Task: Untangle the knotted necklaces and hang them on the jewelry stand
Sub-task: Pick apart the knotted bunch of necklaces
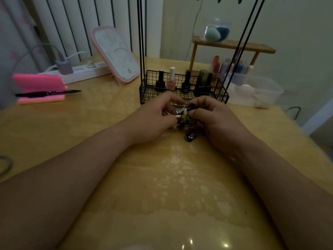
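A glossy wooden desk (100, 123) fills the view, and at its far side stands the jewelry stand (142, 42): tall black rods rising from a wire basket that holds nail polish bottles (171, 79). Only the tips of its hooks show at the top edge, and no chain hangs down along the rods in the part that can be seen. Just in front of the basket, the left hand (153, 121) and the right hand (214, 120) meet, each with fingers curled in and pinching the knotted necklaces (184, 115), which are held as one tight clump just above the desk. A small dark pendant (190, 137) dangles below the clump, at or near the surface. The work looks to be in its early part: the knot is not yet pulled apart, no strand is free, and every necklace is yet to be hung.
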`<control>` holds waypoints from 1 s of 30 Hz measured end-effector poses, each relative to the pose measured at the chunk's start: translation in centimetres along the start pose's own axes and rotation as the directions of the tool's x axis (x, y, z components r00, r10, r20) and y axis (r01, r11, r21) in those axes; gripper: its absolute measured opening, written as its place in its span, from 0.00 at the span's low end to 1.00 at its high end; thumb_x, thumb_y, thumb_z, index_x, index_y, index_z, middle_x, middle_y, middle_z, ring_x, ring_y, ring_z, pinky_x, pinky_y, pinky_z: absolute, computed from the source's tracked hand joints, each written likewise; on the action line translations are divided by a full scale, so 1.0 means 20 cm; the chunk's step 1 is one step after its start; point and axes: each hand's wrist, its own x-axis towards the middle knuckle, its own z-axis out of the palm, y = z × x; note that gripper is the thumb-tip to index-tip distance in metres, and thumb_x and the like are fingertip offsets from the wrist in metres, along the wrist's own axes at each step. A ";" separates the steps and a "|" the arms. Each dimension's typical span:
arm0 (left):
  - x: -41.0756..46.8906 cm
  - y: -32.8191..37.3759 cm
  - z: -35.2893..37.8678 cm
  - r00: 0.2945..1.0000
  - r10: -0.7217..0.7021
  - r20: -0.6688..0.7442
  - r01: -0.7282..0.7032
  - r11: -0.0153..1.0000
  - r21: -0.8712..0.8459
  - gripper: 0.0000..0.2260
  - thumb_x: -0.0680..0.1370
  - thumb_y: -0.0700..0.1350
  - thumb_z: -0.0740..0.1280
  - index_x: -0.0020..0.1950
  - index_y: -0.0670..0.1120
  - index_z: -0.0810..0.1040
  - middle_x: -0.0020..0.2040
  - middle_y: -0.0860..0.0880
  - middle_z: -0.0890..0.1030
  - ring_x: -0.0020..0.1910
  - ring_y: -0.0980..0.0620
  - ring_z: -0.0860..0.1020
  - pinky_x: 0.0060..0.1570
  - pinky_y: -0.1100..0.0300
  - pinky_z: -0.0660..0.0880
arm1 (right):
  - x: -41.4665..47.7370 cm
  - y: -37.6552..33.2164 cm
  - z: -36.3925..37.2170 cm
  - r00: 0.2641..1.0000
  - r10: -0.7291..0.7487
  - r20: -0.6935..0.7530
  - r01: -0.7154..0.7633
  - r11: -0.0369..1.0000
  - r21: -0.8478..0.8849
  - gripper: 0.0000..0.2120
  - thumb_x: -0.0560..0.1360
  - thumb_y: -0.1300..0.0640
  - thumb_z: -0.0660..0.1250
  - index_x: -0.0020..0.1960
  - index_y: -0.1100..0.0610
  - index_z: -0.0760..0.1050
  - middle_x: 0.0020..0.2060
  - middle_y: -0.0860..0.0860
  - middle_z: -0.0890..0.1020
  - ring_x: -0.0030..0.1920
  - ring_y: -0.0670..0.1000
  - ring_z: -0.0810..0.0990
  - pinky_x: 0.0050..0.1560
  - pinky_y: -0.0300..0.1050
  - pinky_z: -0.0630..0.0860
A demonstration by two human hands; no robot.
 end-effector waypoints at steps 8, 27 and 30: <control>0.00 0.01 0.00 0.998 0.006 0.064 -0.006 1.000 -0.009 0.14 0.81 0.46 0.72 0.65 0.55 0.77 0.51 0.47 0.83 0.51 0.50 0.83 0.52 0.52 0.81 | -0.01 0.01 0.00 1.000 -0.011 0.019 0.013 0.994 -0.106 0.07 0.76 0.54 0.75 0.52 0.54 0.80 0.50 0.60 0.85 0.53 0.64 0.85 0.60 0.68 0.79; -0.01 0.00 -0.04 1.000 0.015 0.010 -0.014 0.998 -0.066 0.26 0.78 0.37 0.71 0.70 0.60 0.73 0.62 0.56 0.77 0.56 0.61 0.78 0.50 0.69 0.76 | -0.05 -0.03 0.05 0.993 -0.077 0.084 0.108 0.880 -0.463 0.04 0.81 0.56 0.71 0.55 0.49 0.82 0.47 0.49 0.86 0.46 0.49 0.86 0.51 0.50 0.84; -0.01 -0.01 -0.04 1.000 0.004 -0.020 -0.005 0.999 -0.033 0.24 0.79 0.37 0.70 0.69 0.59 0.74 0.57 0.55 0.77 0.51 0.59 0.78 0.47 0.67 0.74 | -0.04 -0.02 0.03 0.992 -0.116 0.038 0.119 0.853 -0.509 0.02 0.81 0.54 0.70 0.52 0.50 0.82 0.43 0.48 0.84 0.38 0.44 0.80 0.42 0.43 0.76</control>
